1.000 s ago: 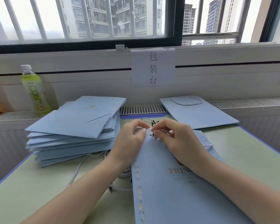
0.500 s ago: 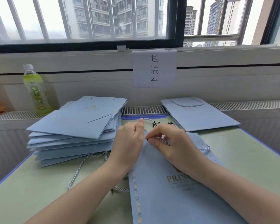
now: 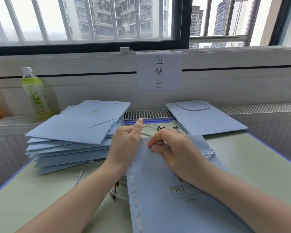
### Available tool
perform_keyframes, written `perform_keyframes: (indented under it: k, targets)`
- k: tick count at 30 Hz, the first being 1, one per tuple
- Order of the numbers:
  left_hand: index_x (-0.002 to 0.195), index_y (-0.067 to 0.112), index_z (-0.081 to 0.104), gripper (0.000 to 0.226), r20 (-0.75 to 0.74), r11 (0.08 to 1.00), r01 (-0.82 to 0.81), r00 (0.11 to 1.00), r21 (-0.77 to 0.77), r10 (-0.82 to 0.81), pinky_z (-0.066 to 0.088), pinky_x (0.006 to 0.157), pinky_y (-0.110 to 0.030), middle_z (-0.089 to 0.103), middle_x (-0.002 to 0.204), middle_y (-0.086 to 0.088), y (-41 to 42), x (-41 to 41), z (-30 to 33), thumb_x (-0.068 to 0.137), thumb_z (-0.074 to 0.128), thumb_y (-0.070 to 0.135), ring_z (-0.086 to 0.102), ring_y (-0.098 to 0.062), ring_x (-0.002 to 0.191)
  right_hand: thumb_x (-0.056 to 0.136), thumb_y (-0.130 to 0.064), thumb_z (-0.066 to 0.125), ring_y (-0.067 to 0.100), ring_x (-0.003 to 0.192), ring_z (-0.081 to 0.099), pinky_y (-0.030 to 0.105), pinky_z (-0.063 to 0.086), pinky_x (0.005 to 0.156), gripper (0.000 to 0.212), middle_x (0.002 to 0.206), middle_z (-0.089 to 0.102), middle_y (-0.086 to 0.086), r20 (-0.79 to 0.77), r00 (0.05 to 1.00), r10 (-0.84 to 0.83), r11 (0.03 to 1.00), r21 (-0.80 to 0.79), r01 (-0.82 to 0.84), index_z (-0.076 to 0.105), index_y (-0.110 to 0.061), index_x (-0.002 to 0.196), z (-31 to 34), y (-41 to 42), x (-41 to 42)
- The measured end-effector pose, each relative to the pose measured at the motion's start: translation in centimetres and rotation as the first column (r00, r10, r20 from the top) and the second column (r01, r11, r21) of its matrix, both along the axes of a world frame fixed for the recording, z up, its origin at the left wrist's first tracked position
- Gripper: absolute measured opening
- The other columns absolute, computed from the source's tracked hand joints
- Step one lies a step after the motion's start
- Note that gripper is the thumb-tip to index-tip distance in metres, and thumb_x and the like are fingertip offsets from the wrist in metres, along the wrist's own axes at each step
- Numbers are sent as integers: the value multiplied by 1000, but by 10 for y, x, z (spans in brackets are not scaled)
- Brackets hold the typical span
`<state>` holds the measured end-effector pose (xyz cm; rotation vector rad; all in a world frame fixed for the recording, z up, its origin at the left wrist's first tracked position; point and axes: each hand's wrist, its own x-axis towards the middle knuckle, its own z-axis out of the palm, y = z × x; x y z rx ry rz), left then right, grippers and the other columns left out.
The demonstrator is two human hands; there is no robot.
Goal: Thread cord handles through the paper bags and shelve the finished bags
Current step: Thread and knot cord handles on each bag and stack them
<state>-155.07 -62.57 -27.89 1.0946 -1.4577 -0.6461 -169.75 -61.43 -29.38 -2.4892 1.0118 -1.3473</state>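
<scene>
A flat light-blue paper bag with gold lettering lies in front of me on the green table. My left hand grips the bag's top left edge, thumb raised. My right hand pinches a white twisted cord by its black tip at the bag's top edge. More of this cord loops out past the bag's right edge. Other cord ends with black tips lie just beyond the bag.
A stack of blue bags without handles sits at the left. A bag with a cord handle lies at the back right. Loose cords lie under my left forearm. A green drink bottle stands on the sill.
My left thumb has lifted off the bag edge and points up. My right hand has drawn the cord tip back toward me over the bag's top edge.
</scene>
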Motion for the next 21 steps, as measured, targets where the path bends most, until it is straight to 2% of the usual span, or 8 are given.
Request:
perform_keyframes:
  k: [6, 9, 13, 18, 21]
  targets:
    - [51, 13, 23, 56, 39, 1000, 18, 999, 14, -18, 17, 41, -19, 17, 48, 0, 0, 2, 4, 97, 47, 34, 14, -16, 46, 82, -3, 57, 1, 77, 47, 9, 39, 71, 11, 78, 52, -17, -24, 999, -23, 992, -128, 20, 64, -10, 86, 1, 1, 2]
    - [50, 16, 20, 56, 40, 1000, 18, 999, 7, -18, 19, 38, -15, 16, 47, 2, 2, 2, 8, 98, 46, 32, 12, -15, 45, 84, 2, 56, 9, 77, 46, 12, 37, 70, 10, 77, 55, -9, -70, 996, -51, 970, -240, 33, 62, -7, 85, 0, 2, 5]
    - [52, 15, 21, 54, 32, 1000, 27, 999, 10, -27, 26, 38, -4, 15, 49, 2, 5, 1, 12, 99, 45, 29, 11, -16, 45, 86, 5, 56, 17, 74, 44, 27, 42, 67, 11, 78, 57, 0, -124, 988, -90, 935, -352, 41, 61, -5, 85, 1, 2, 3]
    - [52, 17, 20, 55, 65, 997, 38, 997, 70, -43, 16, 42, -21, 16, 48, 1, 4, 4, 13, 98, 45, 34, 13, -15, 46, 86, 2, 56, 24, 73, 46, 36, 44, 64, 9, 84, 54, 3, -216, 968, -129, 919, -392, 35, 60, -6, 85, 2, 3, 4]
    - [53, 17, 22, 53, 41, 993, 33, 998, 118, -38, 13, 46, -27, 16, 50, 0, 2, 5, 13, 98, 45, 34, 13, -17, 48, 88, 3, 52, 20, 76, 48, 28, 42, 69, 9, 85, 54, 4, -179, 982, -57, 948, -318, -3, 59, -4, 86, 1, 2, 3]
